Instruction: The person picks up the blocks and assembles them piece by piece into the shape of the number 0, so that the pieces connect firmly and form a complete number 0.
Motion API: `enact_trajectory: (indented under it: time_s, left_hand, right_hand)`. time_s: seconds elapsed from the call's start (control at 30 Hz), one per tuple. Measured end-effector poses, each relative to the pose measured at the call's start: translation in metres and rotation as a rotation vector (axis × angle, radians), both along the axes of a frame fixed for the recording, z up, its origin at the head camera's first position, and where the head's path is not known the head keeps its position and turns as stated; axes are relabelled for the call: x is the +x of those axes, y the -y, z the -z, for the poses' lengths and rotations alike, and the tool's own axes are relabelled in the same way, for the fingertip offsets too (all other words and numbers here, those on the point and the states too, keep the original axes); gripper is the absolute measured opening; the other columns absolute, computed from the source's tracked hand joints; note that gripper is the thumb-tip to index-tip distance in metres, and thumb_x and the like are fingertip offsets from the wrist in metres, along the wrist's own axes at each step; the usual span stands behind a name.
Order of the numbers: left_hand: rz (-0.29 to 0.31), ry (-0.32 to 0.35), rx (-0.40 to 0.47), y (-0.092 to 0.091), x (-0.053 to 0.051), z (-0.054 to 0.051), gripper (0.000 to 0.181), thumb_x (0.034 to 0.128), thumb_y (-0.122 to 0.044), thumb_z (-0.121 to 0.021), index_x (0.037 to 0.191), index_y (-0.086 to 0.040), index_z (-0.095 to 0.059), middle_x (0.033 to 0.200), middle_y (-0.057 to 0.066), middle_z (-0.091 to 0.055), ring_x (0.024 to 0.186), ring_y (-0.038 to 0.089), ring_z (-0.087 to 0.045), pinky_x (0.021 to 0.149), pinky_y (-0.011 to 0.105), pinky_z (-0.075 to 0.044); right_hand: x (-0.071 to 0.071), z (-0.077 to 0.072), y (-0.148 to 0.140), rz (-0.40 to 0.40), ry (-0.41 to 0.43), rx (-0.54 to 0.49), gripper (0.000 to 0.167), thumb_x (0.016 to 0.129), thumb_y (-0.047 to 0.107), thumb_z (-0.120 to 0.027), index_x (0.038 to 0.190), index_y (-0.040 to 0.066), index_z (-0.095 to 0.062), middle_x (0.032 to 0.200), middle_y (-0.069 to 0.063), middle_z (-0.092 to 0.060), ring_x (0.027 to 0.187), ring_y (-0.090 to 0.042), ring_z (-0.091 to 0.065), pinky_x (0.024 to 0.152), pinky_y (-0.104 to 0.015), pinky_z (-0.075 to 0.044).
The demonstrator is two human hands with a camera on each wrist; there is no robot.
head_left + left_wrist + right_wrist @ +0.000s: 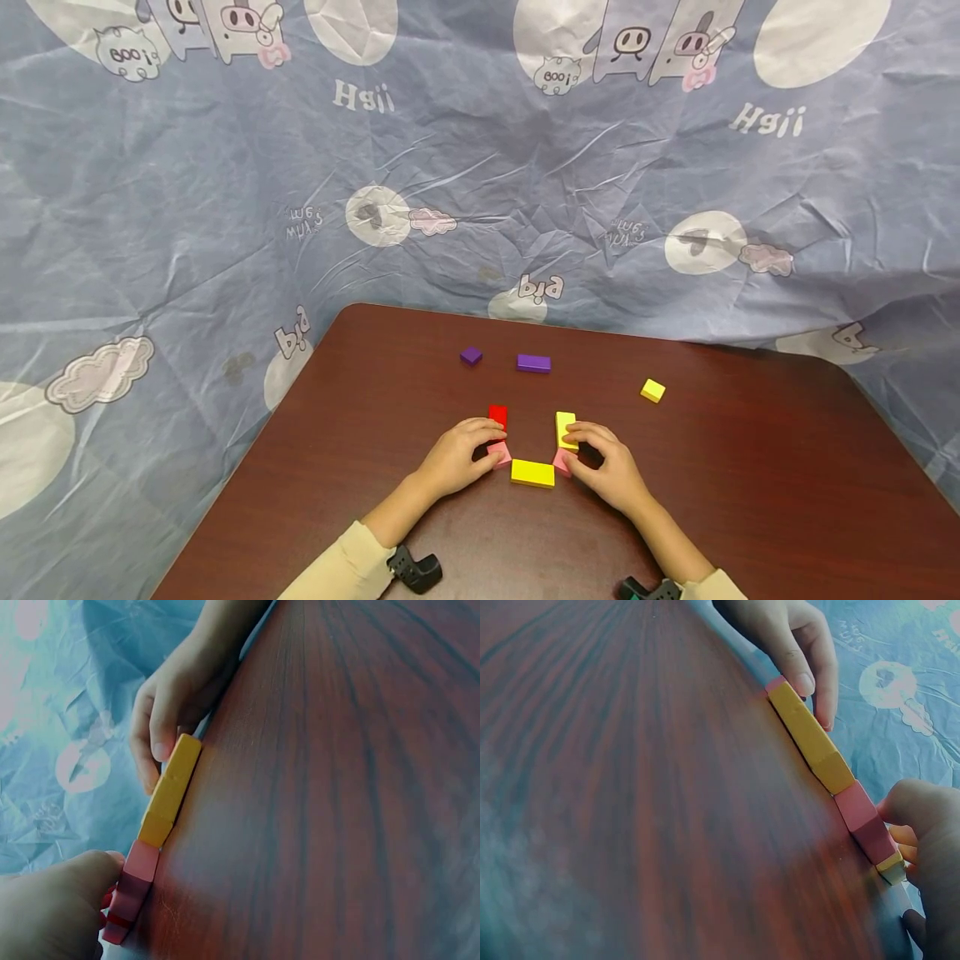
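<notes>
My left hand [456,457] reaches in from the left, its fingers on a red block [498,412] and its thumb on a pink block [503,451] just nearer. Mirroring it, my right hand [613,473] lays its fingers on a yellow block [564,419] and its thumb against a second pink block [559,460]. Between the two pink blocks lies a long yellow block [533,474], its ends at their corners. Together the blocks form a U open at the far side. Fingertips partly cover the red block and the pink ones.
Farther back on the dark red-brown table [750,467] lie a small purple block [471,356] and a longer purple block [533,363]. To the right sits a small yellow block [653,390]. A wrinkled blue-grey printed cloth [465,150] hangs behind the table's far edge.
</notes>
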State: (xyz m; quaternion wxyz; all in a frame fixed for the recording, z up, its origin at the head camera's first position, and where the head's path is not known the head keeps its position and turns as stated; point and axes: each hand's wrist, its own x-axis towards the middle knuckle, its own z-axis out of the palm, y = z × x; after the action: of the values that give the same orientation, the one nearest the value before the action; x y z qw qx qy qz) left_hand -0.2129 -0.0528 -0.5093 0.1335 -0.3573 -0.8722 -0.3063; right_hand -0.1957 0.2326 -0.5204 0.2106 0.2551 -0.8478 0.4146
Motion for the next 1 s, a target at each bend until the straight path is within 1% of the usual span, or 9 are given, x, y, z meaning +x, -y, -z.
enact_trajectory:
  time_s: [0.23,0.33,0.43,0.6,0.77,0.8,0.87,0.93,1.0]
  left_hand:
    - [-0.002,0.054,0.052,-0.001,0.000,0.002,0.028,0.0886,-0.020,-0.072,0.115,-0.010,-0.071,0.121,0.003,-0.065,0.119,0.022,-0.056,0.101,0.039,-0.044]
    - [-0.007,0.064,0.065,0.000,-0.001,0.004,0.028,0.0885,-0.019,-0.072,0.115,-0.010,-0.071,0.121,0.003,-0.065,0.119,0.021,-0.056,0.100,0.039,-0.044]
    - [-0.011,0.061,0.071,0.000,-0.002,0.005,0.028,0.0884,-0.019,-0.072,0.115,-0.010,-0.071,0.122,0.004,-0.064,0.118,0.021,-0.056,0.100,0.038,-0.044]
    - [-0.013,0.057,0.078,0.000,-0.004,0.006,0.028,0.0880,-0.020,-0.072,0.114,-0.010,-0.071,0.121,0.004,-0.065,0.117,0.021,-0.057,0.100,0.038,-0.045]
    - [-0.007,0.062,0.089,0.000,-0.004,0.007,0.028,0.0874,-0.019,-0.073,0.113,-0.010,-0.071,0.120,0.004,-0.065,0.117,0.021,-0.057,0.100,0.038,-0.044]
    - [-0.006,0.056,0.088,0.000,-0.004,0.007,0.027,0.0873,-0.018,-0.073,0.113,-0.010,-0.071,0.120,0.004,-0.065,0.116,0.021,-0.057,0.100,0.038,-0.045]
    - [-0.005,0.056,0.089,0.000,-0.003,0.007,0.027,0.0873,-0.019,-0.073,0.113,-0.010,-0.071,0.120,0.004,-0.065,0.116,0.021,-0.057,0.100,0.038,-0.045]
    - [-0.003,0.059,0.088,0.000,-0.003,0.007,0.027,0.0872,-0.018,-0.073,0.113,-0.010,-0.072,0.120,0.004,-0.065,0.117,0.021,-0.057,0.100,0.038,-0.045]
    - [-0.002,0.063,0.085,0.000,-0.003,0.006,0.027,0.0873,-0.018,-0.073,0.113,-0.010,-0.072,0.120,0.004,-0.065,0.117,0.021,-0.057,0.100,0.038,-0.045]
  right_hand:
    - [0.000,-0.002,0.000,-0.013,-0.014,-0.006,0.028,0.073,0.000,-0.081,0.097,0.010,-0.072,0.112,-0.009,-0.067,0.108,-0.029,-0.057,0.098,-0.010,-0.030]
    - [0.000,-0.005,0.000,-0.020,-0.015,-0.005,0.028,0.073,0.001,-0.082,0.098,0.008,-0.072,0.113,-0.012,-0.066,0.108,-0.031,-0.057,0.098,-0.009,-0.031]
    - [-0.003,-0.011,-0.004,0.001,-0.013,-0.017,0.028,0.073,0.000,-0.081,0.100,0.005,-0.072,0.112,-0.014,-0.066,0.107,-0.030,-0.058,0.097,-0.009,-0.032]
    - [-0.017,-0.028,-0.024,0.106,0.016,-0.012,0.027,0.077,0.001,-0.079,0.104,0.002,-0.072,0.113,-0.012,-0.066,0.109,-0.026,-0.057,0.095,-0.012,-0.033]
    - [-0.038,-0.042,-0.057,0.229,0.065,0.053,0.026,0.083,0.007,-0.075,0.108,0.002,-0.071,0.115,-0.010,-0.066,0.110,-0.029,-0.058,0.094,-0.035,-0.044]
    - [-0.042,-0.044,-0.063,0.250,0.067,0.069,0.025,0.084,0.008,-0.074,0.108,0.002,-0.071,0.114,-0.011,-0.066,0.108,-0.031,-0.058,0.091,-0.040,-0.046]
    - [-0.050,-0.046,-0.076,0.286,0.070,0.099,0.025,0.084,0.008,-0.073,0.108,0.002,-0.070,0.113,-0.014,-0.065,0.096,-0.032,-0.061,0.079,-0.042,-0.050]
    - [-0.057,-0.048,-0.086,0.313,0.076,0.125,0.025,0.084,0.008,-0.072,0.108,0.001,-0.070,0.111,-0.016,-0.065,0.081,-0.031,-0.059,0.067,-0.038,-0.051]
    - [-0.063,-0.049,-0.095,0.337,0.093,0.151,0.025,0.084,0.008,-0.072,0.108,0.000,-0.070,0.110,-0.018,-0.065,0.073,-0.028,-0.055,0.059,-0.033,-0.045]
